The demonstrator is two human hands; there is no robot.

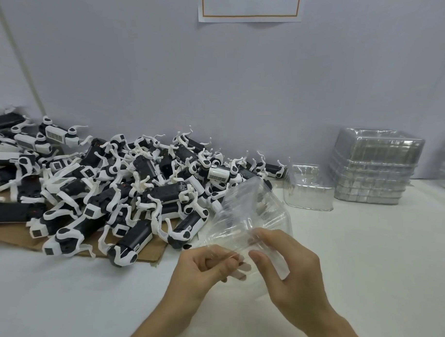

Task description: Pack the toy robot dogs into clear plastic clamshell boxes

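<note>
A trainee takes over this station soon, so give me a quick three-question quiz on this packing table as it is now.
1. True or false: the left hand and the right hand both hold the clear clamshell box.
2. The stack of clamshell boxes stands: A) left of the dog pile, B) right of it, C) on it.
3. What lies under the dog pile?
Key: 1 true; 2 B; 3 a cardboard sheet.

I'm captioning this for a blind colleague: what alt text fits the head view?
Left hand and right hand hold an empty clear clamshell box over a white table. Black-and-white toy robot dogs lie heaped on cardboard at left; a stack of boxes stands at far right.
</note>
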